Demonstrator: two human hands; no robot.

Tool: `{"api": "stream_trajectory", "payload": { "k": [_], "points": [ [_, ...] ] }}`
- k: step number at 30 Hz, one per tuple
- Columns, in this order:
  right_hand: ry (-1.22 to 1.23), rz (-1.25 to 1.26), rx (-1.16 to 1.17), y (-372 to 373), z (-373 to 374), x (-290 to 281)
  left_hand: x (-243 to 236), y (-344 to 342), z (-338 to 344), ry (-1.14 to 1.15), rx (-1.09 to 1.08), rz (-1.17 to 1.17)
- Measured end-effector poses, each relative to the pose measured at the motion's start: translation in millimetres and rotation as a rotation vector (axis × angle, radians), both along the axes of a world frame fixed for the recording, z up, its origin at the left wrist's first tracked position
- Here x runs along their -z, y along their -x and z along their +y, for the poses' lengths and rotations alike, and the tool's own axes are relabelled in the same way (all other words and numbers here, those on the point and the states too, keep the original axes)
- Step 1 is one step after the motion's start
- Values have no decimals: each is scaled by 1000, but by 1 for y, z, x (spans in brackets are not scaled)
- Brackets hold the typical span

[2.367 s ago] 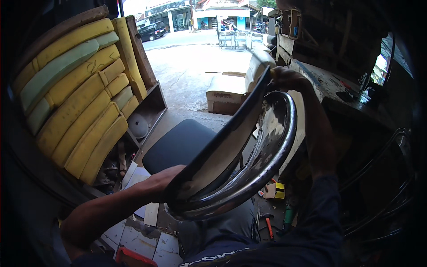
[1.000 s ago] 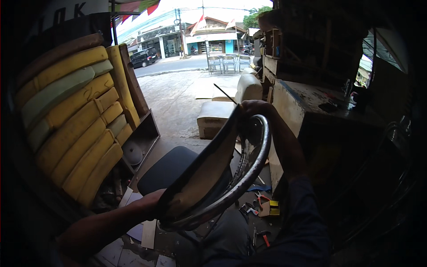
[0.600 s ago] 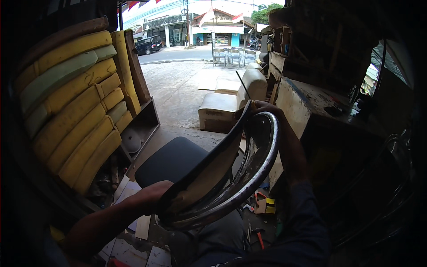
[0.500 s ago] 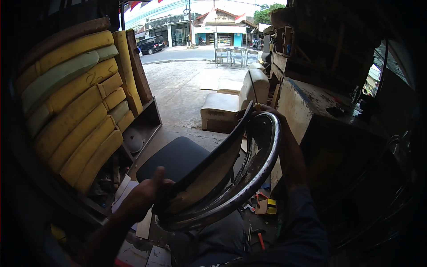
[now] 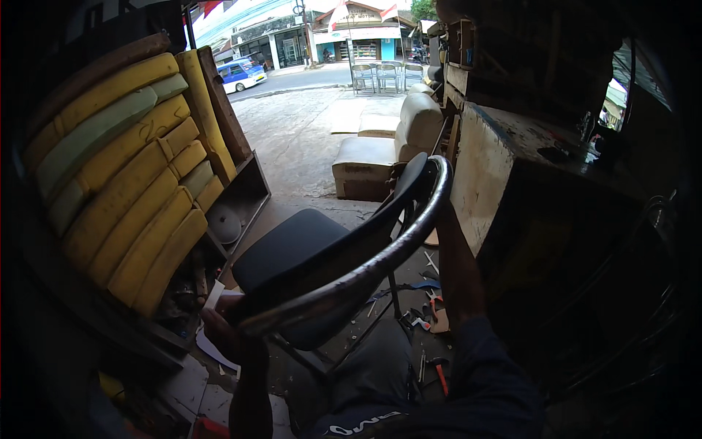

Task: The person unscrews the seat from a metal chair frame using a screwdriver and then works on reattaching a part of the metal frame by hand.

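Note:
A black chair seat (image 5: 289,245) sits low in front of me, with dark legs beneath it. A curved black backrest panel (image 5: 406,183) lies along the inside of a worn, curved chrome tube (image 5: 365,267) that arches across the seat. My left hand (image 5: 228,322) is closed round the near left end of the panel and tube. My right forearm (image 5: 457,271) reaches up to the far end of the tube, behind which the hand is mostly hidden; its fingers cannot be made out. Dark trousered legs are below the chair.
Yellow and green foam cushions (image 5: 124,205) are stacked at left. A cream upholstered seat (image 5: 362,157) stands outside on concrete. A worn workbench (image 5: 475,190) is at right. Pliers (image 5: 431,307), a hammer (image 5: 441,373) and scraps litter the floor. Folding chairs and a street lie beyond.
The panel and tube have tilted, so the panel's pale inner side is now out of sight and more chair frame shows. My left hand has moved down and left with the near end.

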State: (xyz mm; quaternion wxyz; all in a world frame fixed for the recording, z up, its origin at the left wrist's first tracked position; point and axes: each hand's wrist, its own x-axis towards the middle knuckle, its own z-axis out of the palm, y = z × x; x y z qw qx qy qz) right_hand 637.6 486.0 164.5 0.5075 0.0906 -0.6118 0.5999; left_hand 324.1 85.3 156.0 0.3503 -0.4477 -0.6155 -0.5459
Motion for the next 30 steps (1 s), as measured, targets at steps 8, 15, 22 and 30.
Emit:
{"api": "stream_trajectory", "payload": {
  "k": [8, 15, 22, 30],
  "points": [
    [332, 96, 209, 36, -10, 31, 11, 84, 1, -56, -135, 211],
    [195, 50, 448, 41, 5, 34, -17, 161, 35, -166, 110, 32],
    [93, -137, 713, 88, -106, -30, -63, 259, 46, -76, 32, 246],
    [24, -16, 680, 112, -207, -46, -62, 320, 51, -28, -70, 434]
  ]
}}
